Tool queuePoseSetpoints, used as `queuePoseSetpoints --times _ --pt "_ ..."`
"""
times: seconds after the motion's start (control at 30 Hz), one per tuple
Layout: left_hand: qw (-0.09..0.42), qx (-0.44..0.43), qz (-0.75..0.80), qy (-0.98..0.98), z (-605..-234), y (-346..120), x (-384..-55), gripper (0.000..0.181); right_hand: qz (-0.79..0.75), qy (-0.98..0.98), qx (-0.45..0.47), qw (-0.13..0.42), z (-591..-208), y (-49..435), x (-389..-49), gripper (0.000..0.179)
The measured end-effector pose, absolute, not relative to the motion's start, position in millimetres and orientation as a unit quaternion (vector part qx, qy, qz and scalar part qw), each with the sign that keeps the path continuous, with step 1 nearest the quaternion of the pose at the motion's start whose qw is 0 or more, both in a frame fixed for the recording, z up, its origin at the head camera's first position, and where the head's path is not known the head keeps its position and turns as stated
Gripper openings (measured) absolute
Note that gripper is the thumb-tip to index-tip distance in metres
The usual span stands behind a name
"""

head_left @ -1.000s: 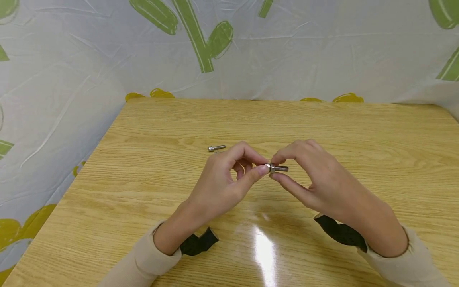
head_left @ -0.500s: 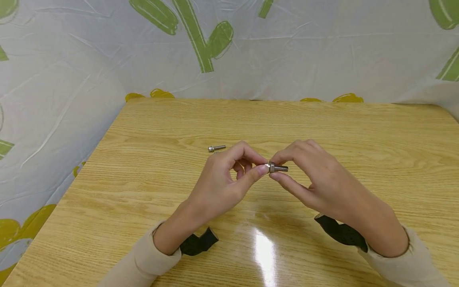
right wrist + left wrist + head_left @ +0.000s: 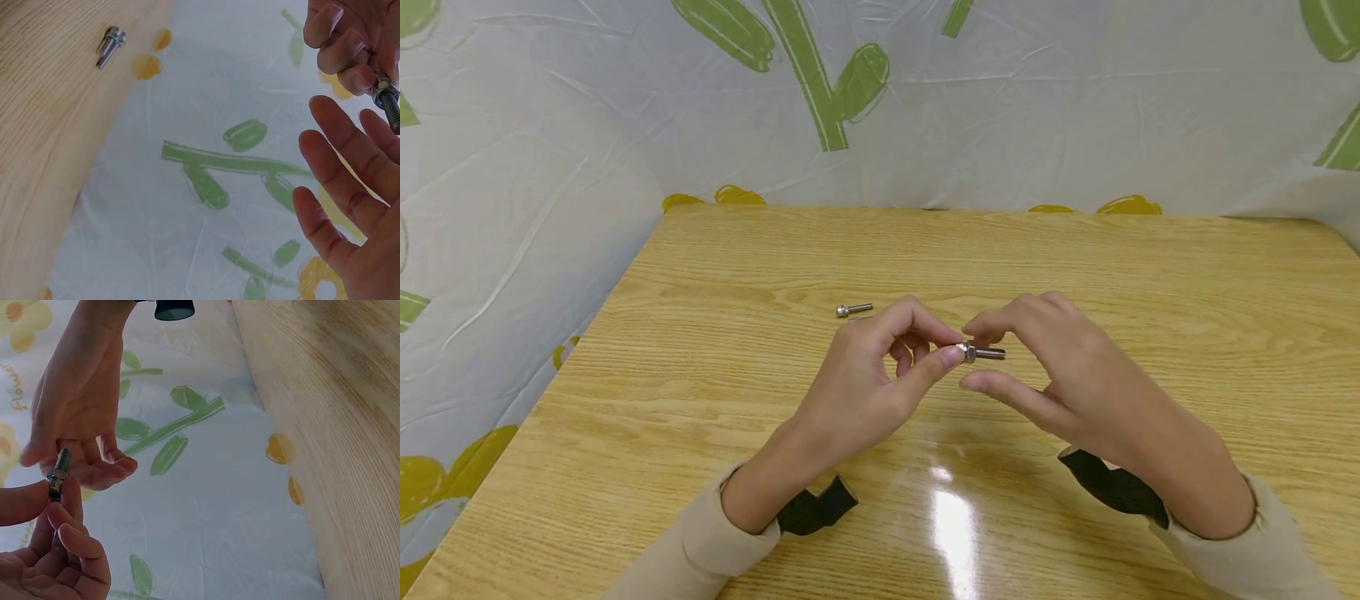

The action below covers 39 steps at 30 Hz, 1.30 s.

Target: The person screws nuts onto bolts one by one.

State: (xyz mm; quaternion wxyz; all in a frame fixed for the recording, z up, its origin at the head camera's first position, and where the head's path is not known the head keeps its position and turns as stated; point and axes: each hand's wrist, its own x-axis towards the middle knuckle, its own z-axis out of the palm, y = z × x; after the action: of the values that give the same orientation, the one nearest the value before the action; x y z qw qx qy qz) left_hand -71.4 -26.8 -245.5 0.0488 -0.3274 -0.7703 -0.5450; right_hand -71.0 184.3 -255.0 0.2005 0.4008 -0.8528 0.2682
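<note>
In the head view my left hand [image 3: 876, 387] pinches the head end of a silver bolt [image 3: 991, 354] between thumb and index finger. The threaded shank points to the right. A hex nut [image 3: 972, 353] sits on the bolt close to the pinching fingertips, also visible as a nut [image 3: 380, 86] in the right wrist view. My right hand [image 3: 1075, 379] hovers around the nut, its thumb and index finger spread apart and holding nothing. The bolt [image 3: 63, 460] stands tilted upward in the left wrist view, its head mostly covered by the fingers.
Another bolt [image 3: 854, 310] lies on the wooden table [image 3: 760, 267] beyond my left hand, with one more beside it mostly hidden. The right wrist view shows these bolts [image 3: 111, 45] side by side. A flower-patterned white sheet [image 3: 1000, 108] hangs behind the table.
The right thumb and index finger have opened away from the nut after touching it. My left hand keeps its pinch on the bolt in nearly the same place.
</note>
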Motion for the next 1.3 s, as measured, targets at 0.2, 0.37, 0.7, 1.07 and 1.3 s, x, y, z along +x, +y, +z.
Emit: queuePoseSetpoints --times 0.2,0.37,0.7,1.07,1.3 --pt "0.050 -0.326 -0.544 -0.771 -245.5 -27.6 -71.6 0.007 0.266 -0.843 0.419 0.205 -256.8 184.4 -74.4 0.030" --pt "0.047 -0.324 -0.544 -0.773 -246.8 -28.8 -72.0 0.007 0.264 -0.826 0.438 0.237 -251.1 178.7 -72.8 0.023" --pt "0.037 -0.297 -0.532 -0.792 -248.3 -30.7 -78.7 0.007 0.240 -0.844 0.411 0.248 -247.7 173.0 -71.4 0.042" --pt "-0.017 -0.178 -0.481 -0.858 -260.5 -52.1 -125.0 0.010 0.248 -0.868 0.364 0.230 -249.0 180.0 -75.2 0.033" --pt "-0.076 -0.145 -0.379 -0.911 -289.0 -63.8 -165.1 0.011 0.241 -0.897 0.336 0.157 -252.2 182.7 -75.7 0.020"
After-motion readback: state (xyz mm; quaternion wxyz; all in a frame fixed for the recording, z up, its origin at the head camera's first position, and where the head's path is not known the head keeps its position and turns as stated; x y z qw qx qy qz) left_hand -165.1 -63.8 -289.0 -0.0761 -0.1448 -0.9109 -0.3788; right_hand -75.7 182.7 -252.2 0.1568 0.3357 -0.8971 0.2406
